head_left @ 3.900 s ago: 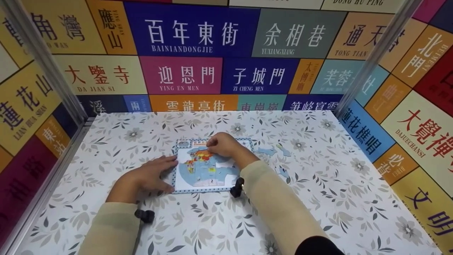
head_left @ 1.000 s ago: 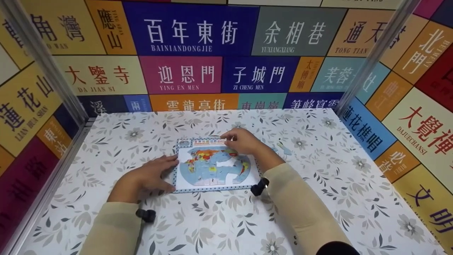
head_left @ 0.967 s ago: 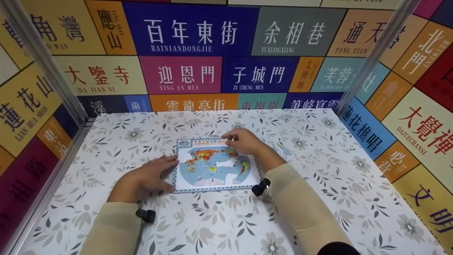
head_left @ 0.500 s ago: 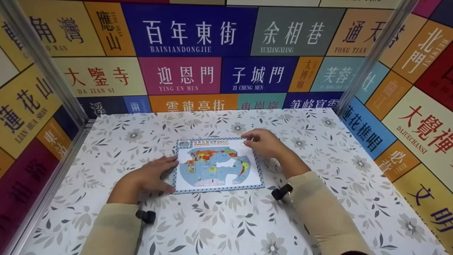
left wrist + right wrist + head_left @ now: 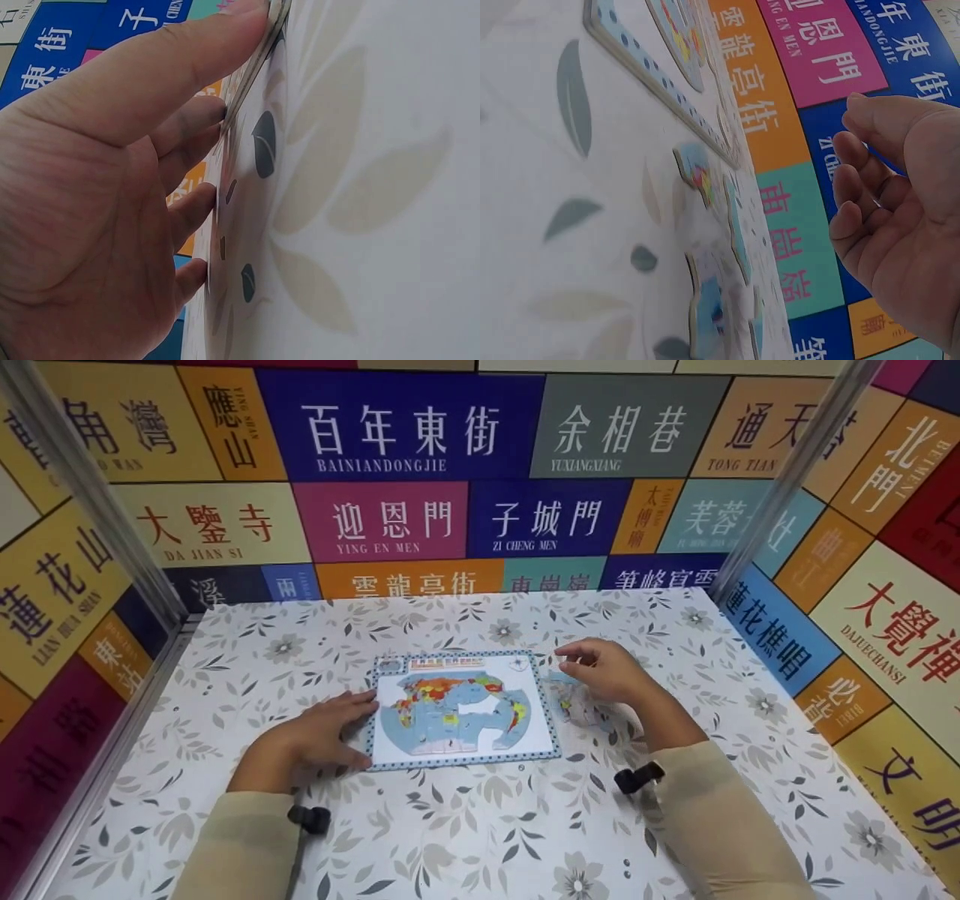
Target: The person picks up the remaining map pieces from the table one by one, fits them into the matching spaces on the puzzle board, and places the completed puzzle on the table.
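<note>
A world map jigsaw puzzle [image 5: 450, 712] in a blue dotted frame lies flat on the table, with white gaps in the map's middle and lower right. My left hand [image 5: 319, 729] rests at the frame's left edge, fingers spread and touching it; in the left wrist view that hand [image 5: 90, 202] has its thumb on the edge. My right hand [image 5: 604, 667] is raised right of the frame, over loose puzzle pieces [image 5: 581, 701]. Seen from the right wrist, this hand [image 5: 907, 202] has loosely bent fingers with nothing between them, apart from the pieces [image 5: 705, 300] below.
A floral white cloth [image 5: 450, 840] covers the table. Printed panels [image 5: 405, 427] with Chinese lettering stand behind and at both sides, joined by metal posts [image 5: 787, 472]. Black wrist cameras [image 5: 309, 817] sit on both sleeves.
My right hand has moved rightward from over the map to above the loose pieces. The map has gained pieces at its right side since the earliest frame. My left hand has stayed at the frame.
</note>
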`<move>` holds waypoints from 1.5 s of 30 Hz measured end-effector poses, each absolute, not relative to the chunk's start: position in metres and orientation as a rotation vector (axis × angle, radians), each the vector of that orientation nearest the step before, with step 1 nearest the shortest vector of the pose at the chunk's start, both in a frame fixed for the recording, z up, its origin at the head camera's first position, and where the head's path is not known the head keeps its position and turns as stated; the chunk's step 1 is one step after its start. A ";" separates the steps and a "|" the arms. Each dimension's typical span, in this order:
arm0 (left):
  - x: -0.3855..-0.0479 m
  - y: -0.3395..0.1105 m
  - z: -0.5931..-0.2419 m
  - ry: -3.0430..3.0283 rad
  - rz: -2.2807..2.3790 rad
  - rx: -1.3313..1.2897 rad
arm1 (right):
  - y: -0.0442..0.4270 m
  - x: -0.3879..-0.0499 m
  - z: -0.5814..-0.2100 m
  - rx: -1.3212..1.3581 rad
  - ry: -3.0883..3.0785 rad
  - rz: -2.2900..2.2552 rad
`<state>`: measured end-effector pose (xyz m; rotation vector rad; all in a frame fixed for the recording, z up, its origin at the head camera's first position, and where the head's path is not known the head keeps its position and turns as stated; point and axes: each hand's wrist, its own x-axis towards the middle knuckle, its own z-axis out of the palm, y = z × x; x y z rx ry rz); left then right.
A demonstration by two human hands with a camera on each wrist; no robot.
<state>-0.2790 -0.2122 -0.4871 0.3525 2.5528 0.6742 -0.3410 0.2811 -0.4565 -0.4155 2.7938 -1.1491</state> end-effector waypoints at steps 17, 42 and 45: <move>-0.281 -0.212 -0.485 2.565 0.643 0.399 | 0.332 -0.322 -0.457 -0.350 2.810 -1.107; -0.279 -0.212 -0.488 2.557 0.665 0.358 | 0.365 -0.312 -0.475 -0.256 2.748 -1.036; -0.279 -0.213 -0.488 2.568 0.650 0.399 | 0.367 -0.313 -0.481 -0.244 2.716 -1.011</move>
